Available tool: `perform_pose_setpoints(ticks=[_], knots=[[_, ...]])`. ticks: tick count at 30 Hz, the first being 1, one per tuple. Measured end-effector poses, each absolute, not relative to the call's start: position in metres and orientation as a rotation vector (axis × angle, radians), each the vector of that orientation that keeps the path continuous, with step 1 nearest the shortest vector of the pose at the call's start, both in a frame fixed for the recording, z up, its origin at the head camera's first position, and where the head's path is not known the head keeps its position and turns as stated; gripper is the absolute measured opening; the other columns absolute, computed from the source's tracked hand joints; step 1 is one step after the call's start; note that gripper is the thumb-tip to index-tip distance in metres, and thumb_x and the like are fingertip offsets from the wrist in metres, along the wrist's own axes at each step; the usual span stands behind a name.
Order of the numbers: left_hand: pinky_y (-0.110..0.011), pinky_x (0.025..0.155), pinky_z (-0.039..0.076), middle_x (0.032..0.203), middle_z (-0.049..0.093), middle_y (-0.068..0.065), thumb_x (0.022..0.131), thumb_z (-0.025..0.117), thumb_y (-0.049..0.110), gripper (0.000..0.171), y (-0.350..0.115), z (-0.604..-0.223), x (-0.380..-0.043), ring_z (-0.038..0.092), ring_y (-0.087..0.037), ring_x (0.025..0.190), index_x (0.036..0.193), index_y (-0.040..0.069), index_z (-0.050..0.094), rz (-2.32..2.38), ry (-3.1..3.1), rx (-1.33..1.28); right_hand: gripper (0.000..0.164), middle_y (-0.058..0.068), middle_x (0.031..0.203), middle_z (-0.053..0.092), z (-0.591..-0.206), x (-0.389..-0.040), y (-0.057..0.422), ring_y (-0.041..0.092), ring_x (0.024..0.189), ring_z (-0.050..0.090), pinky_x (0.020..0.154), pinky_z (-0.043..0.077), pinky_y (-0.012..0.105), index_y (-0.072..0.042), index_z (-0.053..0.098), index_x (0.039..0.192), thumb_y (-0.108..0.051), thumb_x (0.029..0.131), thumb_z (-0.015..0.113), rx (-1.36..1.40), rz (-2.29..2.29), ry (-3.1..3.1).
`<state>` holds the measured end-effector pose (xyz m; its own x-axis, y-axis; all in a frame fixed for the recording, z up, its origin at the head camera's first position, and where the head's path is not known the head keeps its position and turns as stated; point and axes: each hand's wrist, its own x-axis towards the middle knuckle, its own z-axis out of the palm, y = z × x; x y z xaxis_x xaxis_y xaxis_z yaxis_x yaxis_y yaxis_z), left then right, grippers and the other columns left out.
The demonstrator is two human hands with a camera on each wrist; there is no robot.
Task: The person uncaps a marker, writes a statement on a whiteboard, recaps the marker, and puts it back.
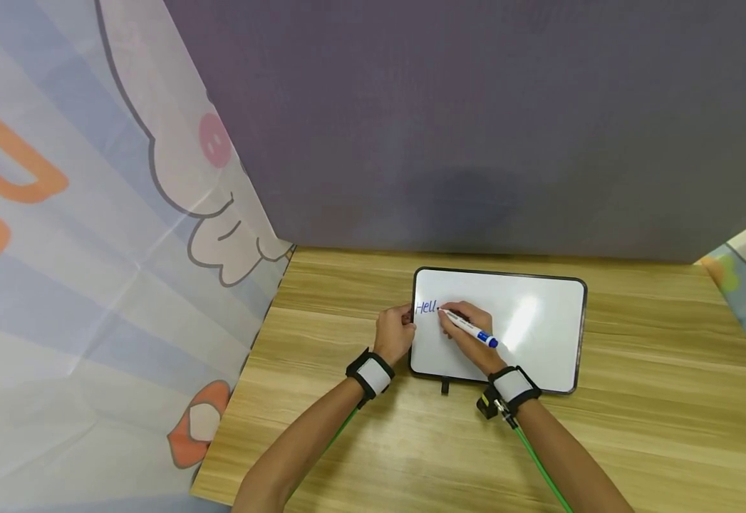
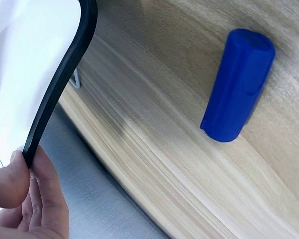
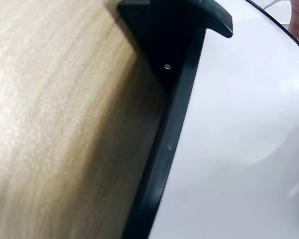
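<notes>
A small whiteboard [image 1: 542, 342] with a black frame is on the wooden table, and blue handwriting reading "Hell" [image 1: 426, 307] stands near its left edge. My right hand [image 1: 472, 331] grips a white marker [image 1: 465, 325] with a blue rear end; the marker's tip is at the end of the writing. At the board's left edge, my left hand [image 1: 393, 333] pinches the frame, thumb [image 2: 12, 181] on the white face and fingers behind. A blue marker cap [image 2: 238, 85] lies on the table in the left wrist view. The right wrist view does not show the writing.
A black bracket [image 3: 164, 30] projects from the board's lower edge. Behind the table [image 1: 328, 306] rises a dark grey panel [image 1: 462, 128]. A cartoon-printed cloth [image 1: 122, 285] hangs along the left side. Green cables [image 1: 542, 467] run from both wristbands.
</notes>
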<state>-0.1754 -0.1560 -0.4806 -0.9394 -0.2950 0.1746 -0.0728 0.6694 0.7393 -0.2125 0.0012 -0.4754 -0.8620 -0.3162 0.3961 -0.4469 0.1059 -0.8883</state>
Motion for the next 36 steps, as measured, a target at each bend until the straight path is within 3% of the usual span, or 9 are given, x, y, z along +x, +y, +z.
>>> perform_pose_setpoints(ticks=[12,25,36], knots=[[-0.019,0.058,0.052,0.083,0.072,-0.012,0.074,0.06,-0.009,0.037,-0.156,-0.476,-0.176,0.067,-0.015,0.07,0.108,-0.001,0.068,-1.099,-2.625,0.285,0.008,0.013,0.068,0.062,-0.477,-0.215,0.002,0.006,0.051,0.054,0.044,0.044,0.018,0.005,0.067,0.087,0.004,0.078,0.066,0.912,1.814,-2.189],[-0.018,0.059,0.052,0.082,0.072,-0.012,0.073,0.061,-0.01,0.036,-0.155,-0.475,-0.175,0.067,-0.016,0.071,0.107,-0.002,0.068,-1.111,-2.621,0.283,0.009,0.014,0.069,0.062,-0.48,-0.215,-0.001,0.008,0.051,0.056,0.045,0.046,0.017,0.005,0.066,0.09,0.001,0.081,0.065,0.801,1.784,-2.211],[-0.021,0.059,0.051,0.081,0.07,-0.01,0.074,0.06,-0.008,0.034,-0.155,-0.479,-0.175,0.065,-0.014,0.07,0.106,0.0,0.069,-1.098,-2.644,0.299,0.025,0.005,0.076,0.064,-0.501,-0.225,0.004,0.012,0.058,0.061,0.05,0.051,0.026,-0.005,0.063,0.101,-0.022,0.083,0.069,0.603,2.091,-2.214]])
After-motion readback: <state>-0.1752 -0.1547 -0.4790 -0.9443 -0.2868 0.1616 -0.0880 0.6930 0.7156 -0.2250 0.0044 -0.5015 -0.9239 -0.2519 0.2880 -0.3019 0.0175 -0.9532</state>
